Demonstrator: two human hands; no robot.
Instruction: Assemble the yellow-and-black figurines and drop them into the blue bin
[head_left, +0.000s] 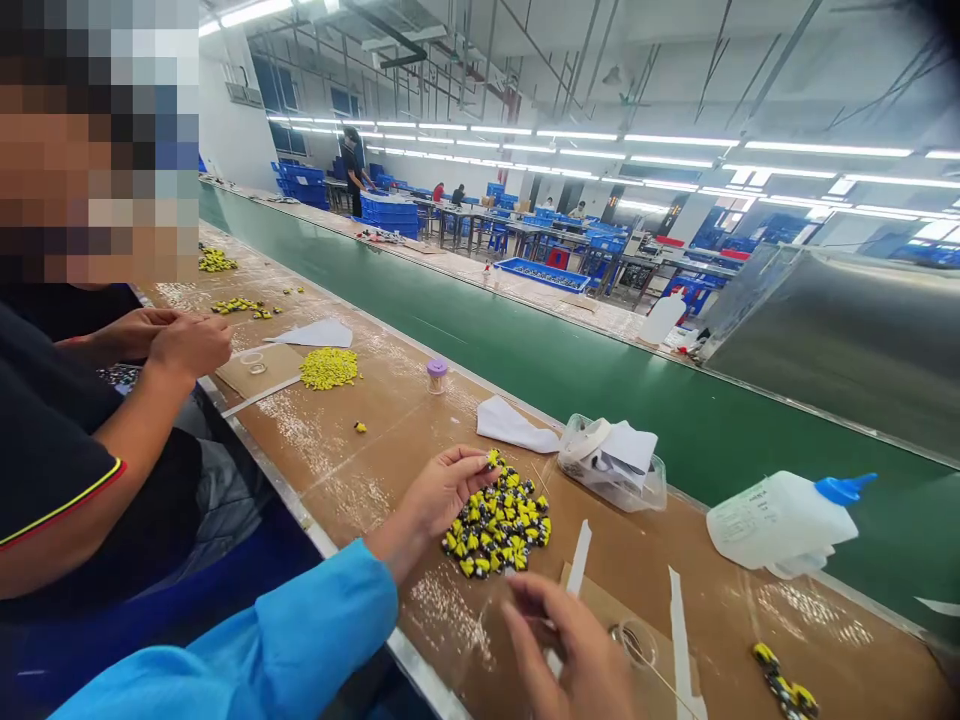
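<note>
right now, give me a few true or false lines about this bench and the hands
The left hand touches the pile of black and yellow pieces. True.
The right hand rests on that pile. False: it is apart from the pile, below it in the view.
The clear plastic tub holds yellow pieces. False: white paper shows in it.
A small jar with a purple lid stands upright on the bench. True.
</note>
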